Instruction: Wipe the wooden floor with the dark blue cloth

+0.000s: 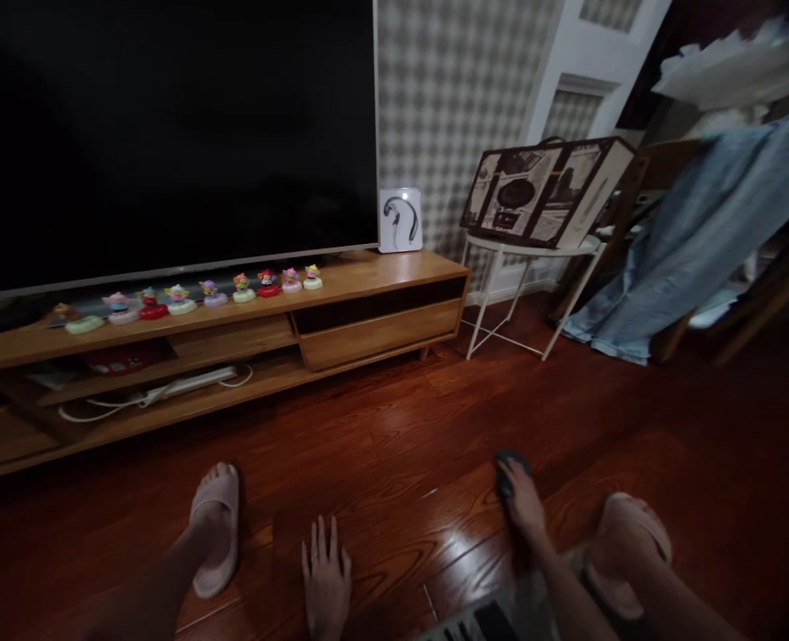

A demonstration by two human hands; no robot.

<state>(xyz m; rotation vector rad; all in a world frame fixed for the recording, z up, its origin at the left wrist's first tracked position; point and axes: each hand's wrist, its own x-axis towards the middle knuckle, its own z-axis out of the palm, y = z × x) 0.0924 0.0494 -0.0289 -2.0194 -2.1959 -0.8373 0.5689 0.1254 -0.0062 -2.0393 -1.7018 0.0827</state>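
Observation:
My left hand (326,574) lies flat on the dark wooden floor (401,427), fingers stretched out and holding nothing. My right hand (523,503) reaches forward on the floor, and its fingers rest on a small dark object (509,470) that I cannot make out. My feet in pale slippers sit on either side, the left slipper (215,530) beside my left hand and the right slipper (628,543) beside my right forearm. A grey patterned thing shows at the bottom edge between my arms.
A low wooden TV stand (368,325) runs along the wall under a large dark screen (167,133), with several small colourful figurines (194,298) on top. A white round side table (532,258) holds a framed picture. Blue denim (695,231) hangs over a chair at the right.

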